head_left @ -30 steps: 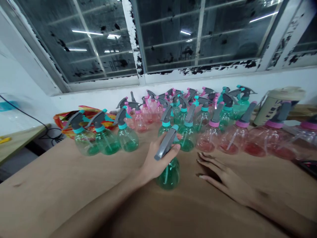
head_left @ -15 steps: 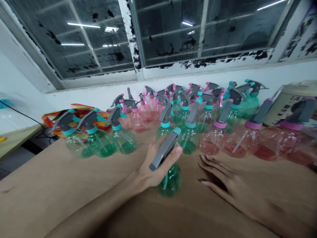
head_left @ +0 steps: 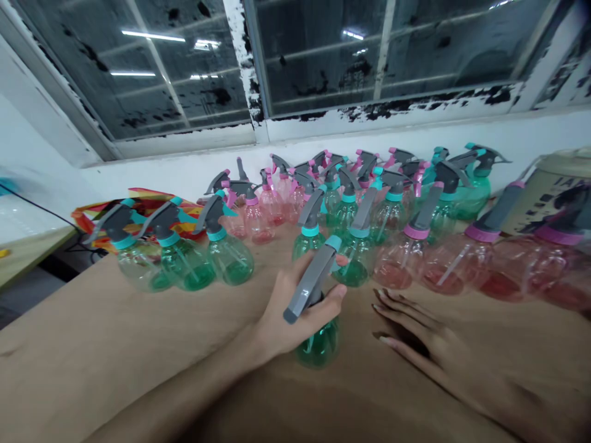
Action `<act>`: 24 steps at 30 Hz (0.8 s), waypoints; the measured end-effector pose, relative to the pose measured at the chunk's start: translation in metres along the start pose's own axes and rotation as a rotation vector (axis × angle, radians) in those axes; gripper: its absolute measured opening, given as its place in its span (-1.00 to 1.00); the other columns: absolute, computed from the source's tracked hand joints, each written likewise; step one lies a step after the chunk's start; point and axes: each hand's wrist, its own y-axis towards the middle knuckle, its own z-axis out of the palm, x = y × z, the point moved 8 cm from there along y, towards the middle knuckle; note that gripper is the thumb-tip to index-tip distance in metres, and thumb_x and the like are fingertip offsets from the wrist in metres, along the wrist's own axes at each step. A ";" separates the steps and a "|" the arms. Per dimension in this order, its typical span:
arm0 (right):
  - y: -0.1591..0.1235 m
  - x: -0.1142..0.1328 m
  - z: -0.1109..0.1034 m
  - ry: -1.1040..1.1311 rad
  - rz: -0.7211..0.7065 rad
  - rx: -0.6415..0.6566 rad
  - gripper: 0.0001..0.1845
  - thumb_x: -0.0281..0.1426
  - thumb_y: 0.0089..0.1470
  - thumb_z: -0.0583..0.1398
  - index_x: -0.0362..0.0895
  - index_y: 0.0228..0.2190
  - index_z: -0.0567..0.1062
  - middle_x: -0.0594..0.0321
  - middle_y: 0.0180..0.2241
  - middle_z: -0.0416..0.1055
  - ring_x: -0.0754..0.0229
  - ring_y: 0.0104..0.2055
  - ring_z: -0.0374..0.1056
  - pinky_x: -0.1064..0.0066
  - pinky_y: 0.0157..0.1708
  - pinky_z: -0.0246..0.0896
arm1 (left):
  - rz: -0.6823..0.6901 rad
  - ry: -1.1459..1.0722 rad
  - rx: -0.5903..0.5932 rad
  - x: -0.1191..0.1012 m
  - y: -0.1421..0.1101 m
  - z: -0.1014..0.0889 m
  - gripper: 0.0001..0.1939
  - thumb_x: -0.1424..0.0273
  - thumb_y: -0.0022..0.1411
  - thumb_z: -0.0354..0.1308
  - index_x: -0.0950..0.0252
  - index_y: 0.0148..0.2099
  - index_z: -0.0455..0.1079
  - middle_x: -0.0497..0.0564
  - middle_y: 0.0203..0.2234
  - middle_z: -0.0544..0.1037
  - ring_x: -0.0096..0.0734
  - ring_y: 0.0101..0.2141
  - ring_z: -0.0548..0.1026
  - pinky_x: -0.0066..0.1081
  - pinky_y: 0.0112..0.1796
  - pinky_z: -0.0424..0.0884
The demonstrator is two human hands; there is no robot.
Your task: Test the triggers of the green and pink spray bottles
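On the wooden table [head_left: 115, 344], toward the near middle, a green spray bottle [head_left: 317, 347] appears to rest on its base. Left hand [head_left: 289, 311]: fingers wrapped around the bottle's neck beneath the gray-and-teal spray head [head_left: 314, 277], thumb on the near side. Right hand [head_left: 420, 335]: palm down, fingers released and spread on the wood, apart from the bottle.

Edges: the table's left edge slants away past the left forearm, with a wide stretch of wood between them. A narrow strip of wood separates the held bottle from the right fingertips. Three green bottles [head_left: 189, 264] stand left of the hand; more green bottles [head_left: 353, 261] stand just behind it, and pink bottles [head_left: 397, 264] continue the row rightward.

Versus the earlier frames: grip retained; the fingertip beyond the spray head shows more plainly. The canister [head_left: 530, 203], wholly in view at first, is now cut by the right border.

Labels: dark capitals on the canister, "IA" readable, remainder unclear. Lettering on the red-and-yellow bag [head_left: 143, 197]: none legible.
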 end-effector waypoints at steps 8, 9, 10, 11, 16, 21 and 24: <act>0.000 0.000 -0.001 -0.001 -0.009 0.001 -0.44 -0.18 0.14 0.03 -0.02 0.15 0.16 0.27 0.21 0.07 0.09 0.24 -0.05 0.12 0.17 -0.01 | 0.047 -0.002 -0.033 0.001 0.001 0.001 -0.67 0.37 0.11 0.10 0.22 -0.03 0.29 -0.02 -0.40 0.50 -0.28 -0.33 0.52 -0.31 -0.27 0.46; 0.000 0.001 -0.002 0.006 -0.010 -0.003 -0.45 -0.18 0.13 0.04 -0.02 0.15 0.16 0.28 0.21 0.07 0.09 0.23 -0.04 0.12 0.16 0.00 | 0.061 -0.014 -0.044 0.000 0.001 0.000 -0.67 0.39 0.10 0.10 0.23 -0.03 0.29 0.00 -0.37 0.50 -0.28 -0.31 0.52 -0.31 -0.25 0.46; 0.000 0.001 -0.002 0.012 -0.010 -0.006 -0.45 -0.18 0.13 0.04 -0.01 0.14 0.17 0.28 0.21 0.07 0.08 0.23 -0.04 0.12 0.16 0.01 | 0.072 -0.024 -0.052 0.000 0.001 0.000 -0.67 0.40 0.10 0.11 0.23 -0.04 0.30 0.00 -0.36 0.50 -0.29 -0.31 0.52 -0.31 -0.23 0.46; 0.001 0.001 -0.002 0.018 -0.009 -0.010 -0.45 -0.18 0.13 0.04 -0.01 0.14 0.17 0.28 0.21 0.07 0.08 0.23 -0.04 0.12 0.16 0.02 | 0.078 -0.032 -0.055 -0.001 0.001 0.000 -0.67 0.41 0.10 0.11 0.24 -0.04 0.30 0.00 -0.36 0.51 -0.31 -0.32 0.52 -0.30 -0.21 0.45; 0.001 0.001 -0.003 0.021 0.005 -0.005 -0.45 -0.18 0.13 0.04 0.00 0.15 0.16 0.29 0.21 0.08 0.09 0.23 -0.04 0.12 0.17 -0.02 | 0.061 -0.041 -0.035 0.003 0.000 0.002 -0.63 0.40 0.11 0.11 0.22 0.01 0.27 0.03 -0.28 0.50 -0.36 -0.41 0.51 -0.30 -0.30 0.47; 0.000 -0.001 0.000 0.007 -0.002 0.009 -0.45 -0.17 0.14 0.03 0.00 0.15 0.15 0.30 0.21 0.06 0.12 0.24 -0.06 0.13 0.18 -0.03 | 0.054 0.023 -0.015 0.007 -0.001 0.003 -0.59 0.37 0.09 0.13 0.20 0.02 0.26 0.01 -0.33 0.48 -0.36 -0.47 0.49 -0.34 -0.41 0.45; -0.001 -0.002 0.001 0.009 -0.002 0.014 -0.44 -0.16 0.14 0.03 0.00 0.15 0.14 0.30 0.21 0.05 0.12 0.24 -0.07 0.13 0.18 -0.04 | 0.084 0.065 0.003 0.004 0.000 0.003 -0.60 0.37 0.08 0.13 0.21 0.00 0.26 0.01 -0.32 0.48 -0.39 -0.50 0.46 -0.34 -0.40 0.44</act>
